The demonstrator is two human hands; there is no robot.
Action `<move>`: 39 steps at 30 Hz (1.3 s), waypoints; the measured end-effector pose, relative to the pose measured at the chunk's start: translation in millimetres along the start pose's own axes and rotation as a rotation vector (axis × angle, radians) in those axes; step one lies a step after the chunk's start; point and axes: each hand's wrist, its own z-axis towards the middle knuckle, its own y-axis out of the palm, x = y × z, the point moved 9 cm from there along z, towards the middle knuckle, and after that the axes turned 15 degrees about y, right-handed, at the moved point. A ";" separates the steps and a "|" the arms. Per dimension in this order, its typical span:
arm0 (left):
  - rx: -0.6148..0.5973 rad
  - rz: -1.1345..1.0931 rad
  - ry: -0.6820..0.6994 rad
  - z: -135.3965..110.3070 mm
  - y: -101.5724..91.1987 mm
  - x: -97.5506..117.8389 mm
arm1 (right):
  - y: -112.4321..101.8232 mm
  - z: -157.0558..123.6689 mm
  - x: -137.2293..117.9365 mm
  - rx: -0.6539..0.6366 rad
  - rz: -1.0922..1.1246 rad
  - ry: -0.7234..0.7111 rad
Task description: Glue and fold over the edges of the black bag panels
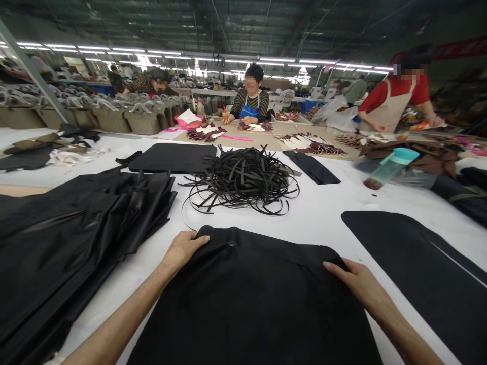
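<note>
Resting on the far edge of a black fabric panel (pixel 251 299), both hands are lying released, grasping nothing. The left hand (pixel 184 250) is covering the panel's far left corner with its fingers curving lightly over the fabric, and the right hand (pixel 355 283) is lying flat on the far right corner with its fingers pointing inward. The panel is lying spread on the white desk (pixel 323 208) right in front of the person, its near part running out of the bottom of the view. A strip of bare desk is showing beyond its far edge, and past that a tangled pile of black straps (pixel 243 180) is sitting near but apart. A stack of black fabric (pixel 76 228) is crowding the left side, with a narrow white lane between it and the left forearm. A second black panel (pixel 418 268) is lying to the right, separated by a wider lane. A bottle with a teal lid (pixel 388 170) is lying tilted further back. Across the desk, a person in a striped top (pixel 251 101) is working.
</note>
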 end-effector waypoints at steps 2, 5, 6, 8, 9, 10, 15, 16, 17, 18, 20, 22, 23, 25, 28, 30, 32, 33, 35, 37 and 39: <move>0.001 -0.056 -0.005 1.4 2.3 1.8 | 2.5 0.3 -0.8 0.024 -0.067 -0.003; 0.000 -0.122 -0.010 3.7 5.1 4.2 | 3.2 -0.2 6.3 0.085 -0.138 -0.013; 0.003 -0.135 -0.016 3.9 5.1 3.7 | 2.2 -0.2 9.5 0.107 -0.151 -0.020; 0.016 -0.160 -0.030 3.0 3.3 0.0 | -1.1 0.2 14.9 0.142 -0.162 -0.033; 0.024 -0.175 -0.037 1.6 1.7 -3.1 | -2.8 0.7 16.3 0.151 -0.164 -0.041; 0.032 -0.192 -0.046 -0.4 0.0 -6.9 | -4.3 1.2 16.8 0.156 -0.168 -0.049; 0.032 -0.303 -0.086 -17.3 -4.3 -24.0 | -2.1 5.3 10.8 0.139 -0.226 -0.064; 0.026 -0.335 -0.091 -21.1 -4.0 -25.0 | 0.5 6.1 9.7 0.128 -0.241 -0.064; 0.017 -0.369 -0.093 -24.7 -3.4 -24.8 | 3.2 6.7 8.9 0.117 -0.255 -0.065; 0.006 -0.403 -0.093 -28.0 -2.5 -23.7 | 6.0 7.1 8.7 0.102 -0.263 -0.065; -0.018 -0.451 -0.087 -33.1 -1.3 -19.6 | 7.3 6.2 7.9 0.120 -0.315 -0.072; -0.032 -0.459 -0.071 -35.8 -2.0 -15.0 | -0.9 -0.5 0.1 0.287 -0.459 -0.119; -0.031 -0.444 -0.059 -36.1 -3.4 -13.2 | -5.8 -8.6 -9.5 0.419 -0.550 -0.176; 0.000 -0.370 -0.026 -35.3 -9.4 -10.4 | -5.6 -35.4 -37.3 0.662 -0.675 -0.354; 0.126 -0.163 0.041 -35.0 -25.5 -4.7 | 30.0 -83.5 -80.6 0.676 -0.601 -0.664; 0.244 -0.024 0.089 -40.4 -35.0 2.7 | 70.3 -113.8 -105.8 0.532 -0.536 -0.833; 0.322 0.107 0.193 -49.7 -34.4 17.0 | 113.3 -139.0 -124.3 0.388 -0.525 -0.961; 0.307 0.179 0.299 -54.3 -26.5 28.6 | 132.8 -146.8 -129.7 0.317 -0.528 -0.997; 0.140 0.328 0.602 -65.4 7.8 55.9 | 163.7 -153.1 -134.0 0.213 -0.547 -1.035; -0.085 0.445 0.866 -80.8 49.2 71.4 | 183.4 -148.6 -131.7 0.152 -0.570 -1.046; -0.203 0.502 0.933 -86.6 72.6 70.3 | 194.8 -139.5 -126.1 0.113 -0.590 -1.050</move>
